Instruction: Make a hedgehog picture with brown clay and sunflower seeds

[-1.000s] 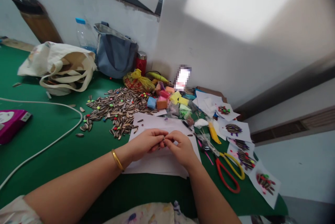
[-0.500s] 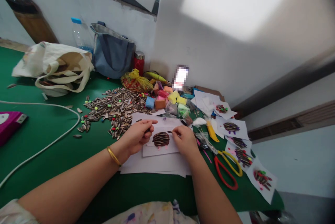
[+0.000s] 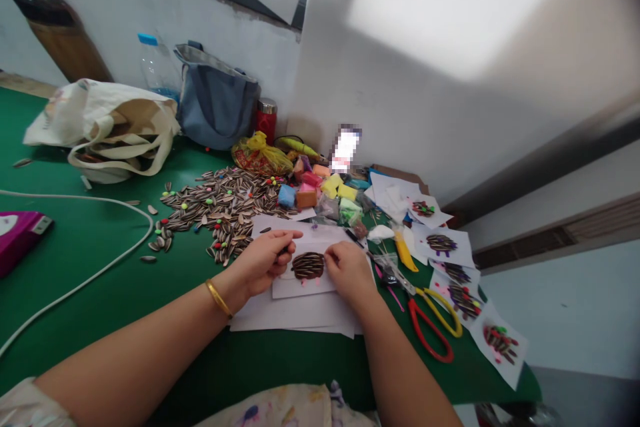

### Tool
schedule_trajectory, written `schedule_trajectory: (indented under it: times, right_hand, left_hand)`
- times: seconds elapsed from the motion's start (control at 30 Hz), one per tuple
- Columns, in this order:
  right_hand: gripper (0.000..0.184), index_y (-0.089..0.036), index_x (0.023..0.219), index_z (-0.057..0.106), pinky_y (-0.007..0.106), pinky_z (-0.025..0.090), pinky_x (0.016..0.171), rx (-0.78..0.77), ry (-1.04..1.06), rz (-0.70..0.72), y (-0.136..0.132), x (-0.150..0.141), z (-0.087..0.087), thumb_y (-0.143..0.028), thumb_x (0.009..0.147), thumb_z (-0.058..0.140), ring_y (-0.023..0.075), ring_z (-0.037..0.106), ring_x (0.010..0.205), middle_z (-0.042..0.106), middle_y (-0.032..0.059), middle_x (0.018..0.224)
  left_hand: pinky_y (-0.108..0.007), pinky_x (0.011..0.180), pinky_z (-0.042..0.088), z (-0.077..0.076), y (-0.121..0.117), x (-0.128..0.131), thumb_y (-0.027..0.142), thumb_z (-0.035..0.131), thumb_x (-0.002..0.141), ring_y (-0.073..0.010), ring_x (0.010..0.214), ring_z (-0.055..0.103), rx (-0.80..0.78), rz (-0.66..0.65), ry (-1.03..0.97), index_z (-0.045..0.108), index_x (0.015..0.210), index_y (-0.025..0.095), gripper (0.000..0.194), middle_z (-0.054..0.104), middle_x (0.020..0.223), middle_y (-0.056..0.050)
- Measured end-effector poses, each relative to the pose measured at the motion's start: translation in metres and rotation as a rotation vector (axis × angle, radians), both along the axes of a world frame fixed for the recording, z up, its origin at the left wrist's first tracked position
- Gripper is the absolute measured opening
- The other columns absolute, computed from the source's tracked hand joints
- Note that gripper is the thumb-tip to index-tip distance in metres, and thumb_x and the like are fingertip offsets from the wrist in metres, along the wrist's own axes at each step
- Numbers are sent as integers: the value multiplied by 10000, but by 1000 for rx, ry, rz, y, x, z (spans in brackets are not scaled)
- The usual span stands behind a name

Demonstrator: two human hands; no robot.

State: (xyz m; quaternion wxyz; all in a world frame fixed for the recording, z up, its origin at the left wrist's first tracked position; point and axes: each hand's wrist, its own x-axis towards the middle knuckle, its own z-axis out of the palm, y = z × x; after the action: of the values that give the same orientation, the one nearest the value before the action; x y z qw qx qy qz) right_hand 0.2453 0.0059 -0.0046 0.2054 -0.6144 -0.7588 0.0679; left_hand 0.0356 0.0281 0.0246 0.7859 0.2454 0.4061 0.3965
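On a small white card (image 3: 295,290) lies a rounded brown shape covered in striped sunflower seeds (image 3: 308,266), with pink bits along its lower edge. My right hand (image 3: 350,272) is at the right side of this shape, thumb and forefinger pinched at its edge. The seed in that pinch is mostly hidden by the fingers. To the left of the shape is my left hand (image 3: 265,259), its forefinger pointing right and its other fingers curled. A dark sliver like a sunflower seed shows between them. Larger white sheets (image 3: 300,320) lie under the card.
A heap of sunflower seeds (image 3: 225,204) with coloured bits spreads behind my left hand. Packets of coloured clay (image 3: 306,198) and a propped phone (image 3: 346,147) stand beyond. Scissors (image 3: 431,327) and finished seed cards (image 3: 500,344) lie right. Bags (image 3: 217,104) and a cable (image 3: 85,287) are left.
My right hand has shifted slightly left and brought its pinched seed against the right edge of the brown shape. The left hand has stayed nearly still.
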Motion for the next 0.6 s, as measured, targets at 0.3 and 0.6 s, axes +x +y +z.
schedule_trajectory:
  times: [0.3, 0.6]
  right_hand:
    - [137, -192, 818, 668, 347, 322, 764, 33, -202, 42, -5, -7, 8, -170, 907, 566, 228, 558, 876, 658, 72, 836]
    - [131, -193, 838, 666, 346, 283, 784, 45, -286, 14, -7, -10, 9, -190, 927, 571, 214, 541, 892, 654, 50, 870]
  left_hand:
    - [-107, 343, 156, 0, -1, 0, 149, 572, 870, -11, 414, 325, -2, -3, 5, 625, 1049, 106, 191, 493, 691, 26]
    - [-90, 308, 190, -1, 2, -1, 197, 536, 921, -8, 410, 343, -119, 6, -99, 626, 1057, 85, 198, 501, 695, 13]
